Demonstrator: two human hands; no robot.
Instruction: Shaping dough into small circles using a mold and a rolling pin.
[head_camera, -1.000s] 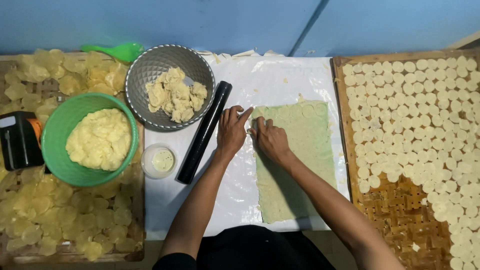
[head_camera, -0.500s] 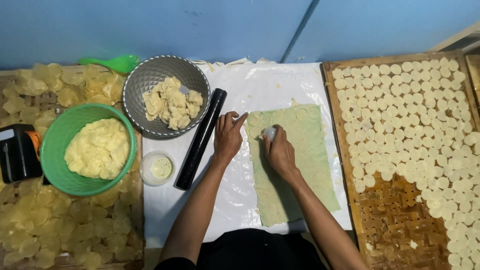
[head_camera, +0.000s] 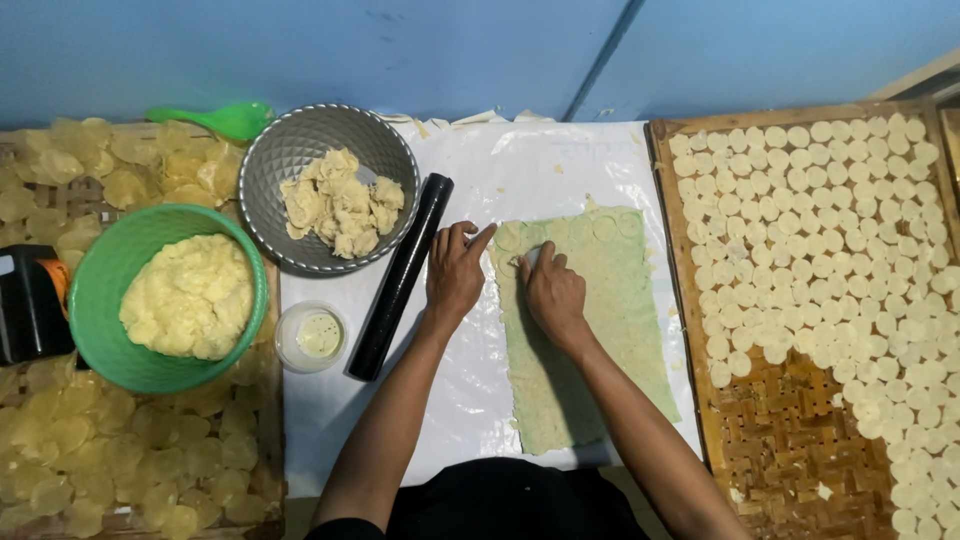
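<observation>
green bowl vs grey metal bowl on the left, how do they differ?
The green bowl is smooth plastic-looking; the grey metal bowl has a dimpled, shiny surface.
The green bowl holds a soft, pale yellow dough mass; the grey metal bowl holds torn, irregular dough scraps.
The green bowl sits nearer the person, the grey metal bowl farther, by the black rolling pin.
Both are round, open and untouched by either hand.

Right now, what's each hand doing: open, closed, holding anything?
Left hand: open, flat at the dough sheet edge.
Right hand: closed on a small round cutter, pressed into the sheet.
</observation>
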